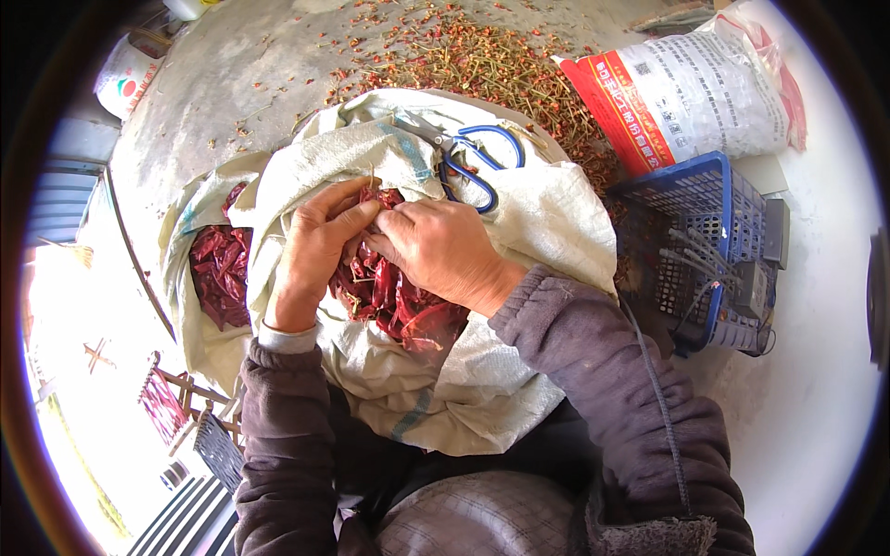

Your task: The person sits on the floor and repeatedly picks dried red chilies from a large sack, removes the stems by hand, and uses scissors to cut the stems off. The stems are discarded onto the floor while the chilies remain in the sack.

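Note:
Over an open white woven sack (pixel 542 201), my left hand (pixel 320 233) and my right hand (pixel 448 250) meet with thumbs and fingertips pinched together. A dried red chili pepper (pixel 384 197) shows between them, its thin stalk pointing up past my left fingertips. My fingers partly hide it. Right below, dried red chilies (pixel 410 306) fill the mouth of the sack. Scissors with blue handles (pixel 495 167) lie on the sack's folded far rim, just beyond my right hand.
A second woven sack of dried chilies (pixel 221 267) stands at left. Loose chili stalks (pixel 473 59) cover the concrete floor ahead. At right are a blue plastic basket (pixel 719 236) with grey cables and a printed red-and-white sack (pixel 695 97). A white bucket (pixel 127 76) stands far left.

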Action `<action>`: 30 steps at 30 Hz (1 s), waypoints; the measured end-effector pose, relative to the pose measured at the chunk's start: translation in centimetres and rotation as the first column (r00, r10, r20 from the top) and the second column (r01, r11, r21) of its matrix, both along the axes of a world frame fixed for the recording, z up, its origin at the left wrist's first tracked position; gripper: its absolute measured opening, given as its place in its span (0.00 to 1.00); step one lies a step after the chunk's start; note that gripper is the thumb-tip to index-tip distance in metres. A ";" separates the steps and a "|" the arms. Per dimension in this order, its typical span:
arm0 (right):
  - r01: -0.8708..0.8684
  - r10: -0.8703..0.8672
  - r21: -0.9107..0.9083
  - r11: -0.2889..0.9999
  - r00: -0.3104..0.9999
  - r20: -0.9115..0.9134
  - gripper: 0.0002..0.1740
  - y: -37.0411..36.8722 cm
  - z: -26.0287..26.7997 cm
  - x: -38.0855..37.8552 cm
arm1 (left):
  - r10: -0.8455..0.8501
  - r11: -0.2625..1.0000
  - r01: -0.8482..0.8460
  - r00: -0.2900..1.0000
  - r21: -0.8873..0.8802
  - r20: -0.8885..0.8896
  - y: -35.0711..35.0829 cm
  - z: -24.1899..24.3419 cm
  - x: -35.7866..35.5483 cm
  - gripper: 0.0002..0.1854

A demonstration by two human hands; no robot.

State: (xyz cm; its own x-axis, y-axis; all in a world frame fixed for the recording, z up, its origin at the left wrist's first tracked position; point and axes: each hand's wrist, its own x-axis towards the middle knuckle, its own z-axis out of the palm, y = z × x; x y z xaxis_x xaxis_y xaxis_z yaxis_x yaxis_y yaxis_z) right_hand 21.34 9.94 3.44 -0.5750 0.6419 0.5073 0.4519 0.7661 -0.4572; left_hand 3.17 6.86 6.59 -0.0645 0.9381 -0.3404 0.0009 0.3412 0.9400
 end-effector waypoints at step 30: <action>-0.381 -0.150 -0.782 0.493 0.848 -0.508 0.15 2.8 3.7 -0.3 | -0.023 0.959 0.069 0.986 0.275 -0.167 -0.3 1.3 0.1 0.09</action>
